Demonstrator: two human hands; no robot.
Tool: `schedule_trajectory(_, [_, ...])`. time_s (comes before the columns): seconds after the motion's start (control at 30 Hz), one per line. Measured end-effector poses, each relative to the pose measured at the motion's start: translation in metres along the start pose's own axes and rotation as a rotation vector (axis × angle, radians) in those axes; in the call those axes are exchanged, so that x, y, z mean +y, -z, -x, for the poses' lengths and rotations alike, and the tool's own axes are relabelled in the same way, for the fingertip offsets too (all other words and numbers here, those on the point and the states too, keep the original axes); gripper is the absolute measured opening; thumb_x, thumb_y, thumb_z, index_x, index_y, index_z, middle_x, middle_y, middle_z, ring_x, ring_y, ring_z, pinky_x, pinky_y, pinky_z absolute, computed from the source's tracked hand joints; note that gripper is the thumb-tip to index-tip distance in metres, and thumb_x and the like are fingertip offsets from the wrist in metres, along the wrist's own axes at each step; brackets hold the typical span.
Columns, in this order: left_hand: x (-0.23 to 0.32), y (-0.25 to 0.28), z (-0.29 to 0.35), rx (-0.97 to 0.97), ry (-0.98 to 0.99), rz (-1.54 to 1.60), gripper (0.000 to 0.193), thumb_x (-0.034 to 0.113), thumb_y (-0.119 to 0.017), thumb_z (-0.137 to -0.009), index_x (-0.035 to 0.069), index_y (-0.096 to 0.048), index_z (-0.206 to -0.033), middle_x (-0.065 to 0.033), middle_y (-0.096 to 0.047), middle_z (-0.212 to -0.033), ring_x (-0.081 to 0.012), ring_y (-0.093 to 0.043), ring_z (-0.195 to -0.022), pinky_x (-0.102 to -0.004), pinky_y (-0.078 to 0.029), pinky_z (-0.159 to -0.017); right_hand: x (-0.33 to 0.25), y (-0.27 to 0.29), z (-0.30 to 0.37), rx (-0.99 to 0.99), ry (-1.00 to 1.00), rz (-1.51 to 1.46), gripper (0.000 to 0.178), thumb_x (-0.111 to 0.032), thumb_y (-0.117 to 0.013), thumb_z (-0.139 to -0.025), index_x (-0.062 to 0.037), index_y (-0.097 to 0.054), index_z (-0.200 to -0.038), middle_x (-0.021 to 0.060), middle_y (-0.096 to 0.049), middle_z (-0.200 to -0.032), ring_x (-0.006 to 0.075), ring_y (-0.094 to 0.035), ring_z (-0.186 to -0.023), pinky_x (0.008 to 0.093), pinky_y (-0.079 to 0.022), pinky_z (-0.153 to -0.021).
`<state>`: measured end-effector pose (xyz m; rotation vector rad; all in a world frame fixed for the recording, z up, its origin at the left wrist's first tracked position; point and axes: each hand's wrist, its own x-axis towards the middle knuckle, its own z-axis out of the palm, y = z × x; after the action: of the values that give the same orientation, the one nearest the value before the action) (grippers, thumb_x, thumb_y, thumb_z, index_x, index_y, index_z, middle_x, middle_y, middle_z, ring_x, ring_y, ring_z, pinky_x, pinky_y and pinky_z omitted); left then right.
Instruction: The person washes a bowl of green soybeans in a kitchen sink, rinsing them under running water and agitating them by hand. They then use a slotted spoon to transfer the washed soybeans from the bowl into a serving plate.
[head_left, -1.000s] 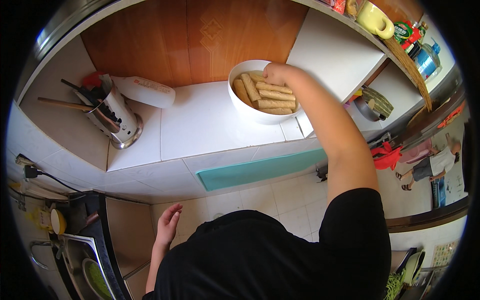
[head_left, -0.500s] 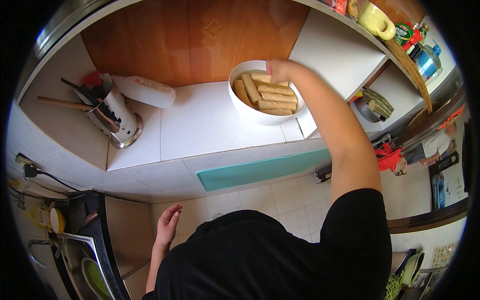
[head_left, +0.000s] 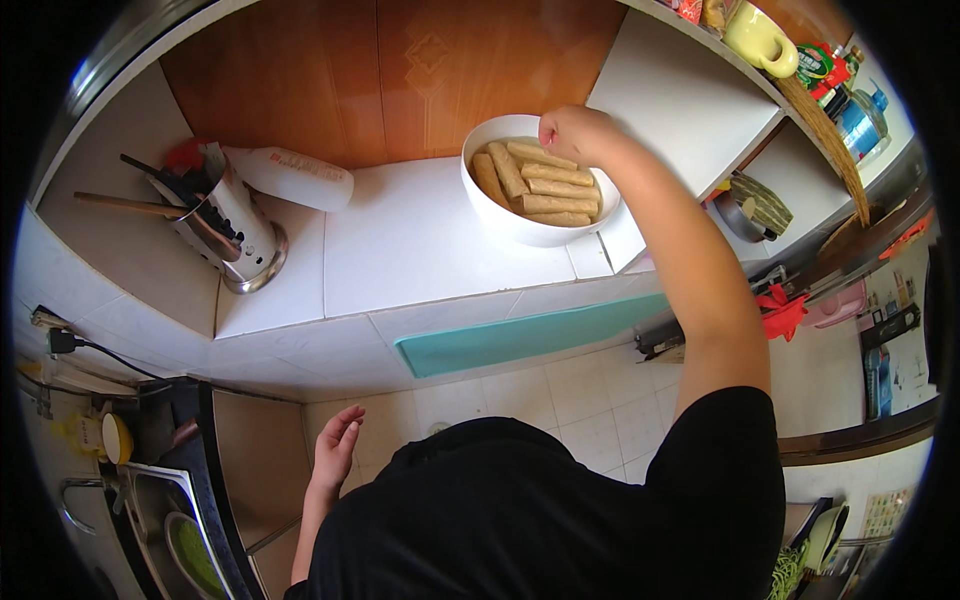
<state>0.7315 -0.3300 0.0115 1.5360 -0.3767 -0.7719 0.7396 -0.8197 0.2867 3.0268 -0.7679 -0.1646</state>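
A deep white bowl [head_left: 520, 229] stands on the white tiled ledge and holds several tan, rolled food pieces [head_left: 557, 188]. Some lie side by side across it; others point toward the far wall. My right hand [head_left: 582, 136] is at the bowl's far right rim, its fingers curled closed above the rolls. Whether anything is pinched in those fingers is hidden. Down by my body at the lower left, my left hand [head_left: 338, 440] hangs loose and open, with nothing visible in it.
Left on the ledge are a metal utensil holder [head_left: 262, 250] and a white bottle [head_left: 295, 178] lying tilted. A teal panel [head_left: 520, 333] is below the ledge. At right are shelves with a yellow mug [head_left: 758, 40] and a pot [head_left: 738, 215]. A sink [head_left: 150, 500] is lower left.
My right hand has shifted slightly right along the bowl rim and its fingers have curled in. The person in the background at right is no longer visible. My left hand stays put.
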Motion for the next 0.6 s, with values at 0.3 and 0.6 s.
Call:
schedule_trajectory(0.3, [0.013, 0.0, 0.001, -0.013, 0.0, -0.06, 0.031, 0.01, -0.049, -0.089, -0.001, -0.048, -0.118, -0.0099, -0.055, -0.114, -0.0175, -0.05, -0.107, -0.0294, -0.037, -0.094, -0.016, -0.011, 0.03, -0.009, 0.197, -0.164, 0.024, -0.021, -0.061, -0.075, -0.0129, -0.063, -0.097, 0.0058, -0.062, -0.094, 0.0207, -0.057, -0.088, 0.0314, -0.045, -0.077])
schedule_trajectory(0.6, [0.011, 0.013, 0.023, 0.048, -0.005, -0.03, 0.032, 0.01, -0.049, -0.09, 0.0, -0.047, -0.12, -0.0103, -0.054, -0.116, -0.0181, -0.049, -0.11, -0.0301, -0.036, -0.095, -0.042, -0.026, 0.018, 0.035, 0.356, -0.106, 0.021, -0.026, -0.056, -0.079, -0.0141, -0.065, -0.093, 0.0063, -0.063, -0.09, 0.0226, -0.058, -0.088, 0.0338, -0.046, -0.076])
